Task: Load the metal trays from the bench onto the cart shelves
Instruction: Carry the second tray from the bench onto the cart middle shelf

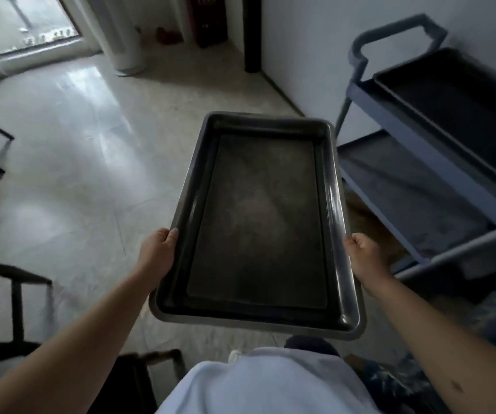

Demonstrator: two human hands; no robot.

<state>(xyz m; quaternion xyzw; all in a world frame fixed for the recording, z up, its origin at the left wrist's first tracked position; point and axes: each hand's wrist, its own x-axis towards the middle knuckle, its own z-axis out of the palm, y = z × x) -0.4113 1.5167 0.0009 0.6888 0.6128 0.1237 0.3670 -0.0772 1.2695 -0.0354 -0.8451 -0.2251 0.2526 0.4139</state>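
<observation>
Head view shows our left hand and right hand clamped on the long rims of the stiff, slick-looking, dark rectangular metal tray, probably light.

Bare arms, pale top

Both forearms are bare to the near edge of the view, with no sleeves, watch or rings showing on the left hand or right hand. A light bluish-white shirt covers the torso.
</observation>
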